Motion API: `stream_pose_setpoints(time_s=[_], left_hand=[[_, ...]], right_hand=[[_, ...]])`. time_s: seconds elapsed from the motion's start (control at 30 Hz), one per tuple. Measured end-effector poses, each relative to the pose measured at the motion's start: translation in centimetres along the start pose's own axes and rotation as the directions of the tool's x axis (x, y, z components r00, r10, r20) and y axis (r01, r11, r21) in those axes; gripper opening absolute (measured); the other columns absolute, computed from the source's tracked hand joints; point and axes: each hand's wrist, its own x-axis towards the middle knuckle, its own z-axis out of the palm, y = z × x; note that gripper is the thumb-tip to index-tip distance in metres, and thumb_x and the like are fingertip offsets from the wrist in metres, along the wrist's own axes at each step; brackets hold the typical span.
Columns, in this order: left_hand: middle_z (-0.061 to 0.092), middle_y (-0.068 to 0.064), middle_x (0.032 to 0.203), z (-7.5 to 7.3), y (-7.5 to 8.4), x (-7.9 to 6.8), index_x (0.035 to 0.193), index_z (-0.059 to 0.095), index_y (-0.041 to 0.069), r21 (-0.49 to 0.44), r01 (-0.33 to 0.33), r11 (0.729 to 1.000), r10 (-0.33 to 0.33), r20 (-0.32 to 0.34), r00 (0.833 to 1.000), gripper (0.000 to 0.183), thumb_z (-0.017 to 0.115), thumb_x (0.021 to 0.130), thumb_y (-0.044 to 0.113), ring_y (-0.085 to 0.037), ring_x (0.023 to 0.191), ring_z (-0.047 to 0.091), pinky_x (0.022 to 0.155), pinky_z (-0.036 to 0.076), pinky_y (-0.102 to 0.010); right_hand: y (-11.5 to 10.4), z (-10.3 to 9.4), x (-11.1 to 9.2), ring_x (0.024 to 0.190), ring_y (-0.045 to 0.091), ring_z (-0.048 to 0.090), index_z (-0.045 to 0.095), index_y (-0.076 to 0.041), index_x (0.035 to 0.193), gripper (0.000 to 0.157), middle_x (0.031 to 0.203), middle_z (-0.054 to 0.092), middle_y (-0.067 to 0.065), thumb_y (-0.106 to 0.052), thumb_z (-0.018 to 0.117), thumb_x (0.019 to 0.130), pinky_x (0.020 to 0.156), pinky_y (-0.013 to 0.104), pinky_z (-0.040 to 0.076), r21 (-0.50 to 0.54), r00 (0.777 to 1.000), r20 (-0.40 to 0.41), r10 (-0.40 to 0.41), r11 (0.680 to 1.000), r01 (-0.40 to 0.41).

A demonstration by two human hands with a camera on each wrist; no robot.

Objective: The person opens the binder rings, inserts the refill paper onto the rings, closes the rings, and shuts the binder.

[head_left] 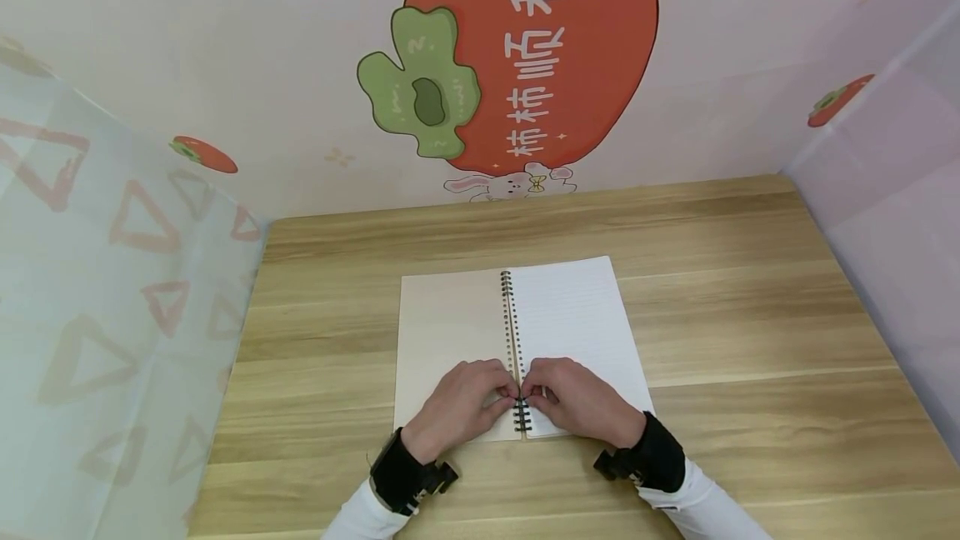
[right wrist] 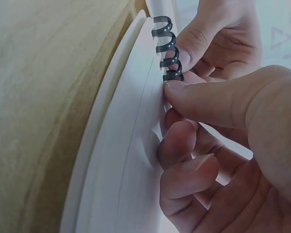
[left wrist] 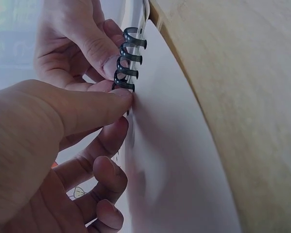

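An open notebook (head_left: 570,315) lies on the table, a plain beige side at left and lined white pages at right. Black binding rings (head_left: 522,417) show along its spine at the near end, with more at the far end; rows of holes run between. My left hand (head_left: 467,400) pinches the binding with thumb and forefinger, just past the near rings. Tip to tip with it, my right hand (head_left: 581,397) pinches the same spot from the right. In the left wrist view, the rings (left wrist: 130,59) stand beside the left thumb; the other fingers curl loosely below.
The wooden table (head_left: 750,315) extends around the notebook on all sides. Behind it rises a printed wall (head_left: 300,107) with a large red fruit picture, and pale side panels (head_left: 135,315) stand at left and right. Black wrist bands (head_left: 405,473) sit over white sleeves.
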Motion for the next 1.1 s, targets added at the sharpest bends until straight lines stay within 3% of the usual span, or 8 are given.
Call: stream_pose_setpoints(time_s=[0.47, 0.73, 1.1], left_hand=[[0.070, 0.016, 0.096, 0.02, 0.25, 0.20, 0.096, 0.076, 0.024, 0.021, -0.027, 0.999, 0.027, -0.014, 1.000, 0.004, 0.076, 0.092, 0.023, -0.002, 0.089, 0.065, 0.080, 0.052, -0.030], [0.070, 0.016, 0.095, 0.06, 0.13, 0.13, 0.096, 0.078, 0.024, 0.042, 0.004, 0.999, -0.004, -0.008, 1.000, 0.004, 0.076, 0.092, 0.026, -0.001, 0.088, 0.065, 0.078, 0.051, -0.029], [0.069, 0.016, 0.095, 0.25, 0.02, -0.27, 0.095, 0.077, 0.023, 0.041, 0.037, 0.998, -0.036, -0.015, 0.999, 0.005, 0.074, 0.093, 0.026, -0.001, 0.087, 0.064, 0.080, 0.053, -0.030]], right_hand=[[0.08, 0.18, 0.06, 0.072, 0.000, 0.053, 0.077, -0.019, 0.092, 0.015, 0.082, 0.063, -0.013, -0.007, 0.069, 0.095, 0.069, 0.022, 0.048, -0.028, 0.999, -0.029, -0.042, 0.999, 0.041], [0.18, 0.27, 0.17, 0.073, 0.002, 0.054, 0.076, -0.020, 0.091, 0.017, 0.082, 0.062, -0.013, -0.006, 0.069, 0.094, 0.068, 0.021, 0.048, -0.035, 0.998, -0.035, -0.050, 0.998, 0.049], [0.37, -0.34, -0.49, 0.074, 0.002, 0.054, 0.074, -0.022, 0.092, 0.014, 0.084, 0.061, -0.015, -0.010, 0.069, 0.095, 0.070, 0.022, 0.048, -0.020, 0.999, -0.027, 0.035, 0.999, -0.035]])
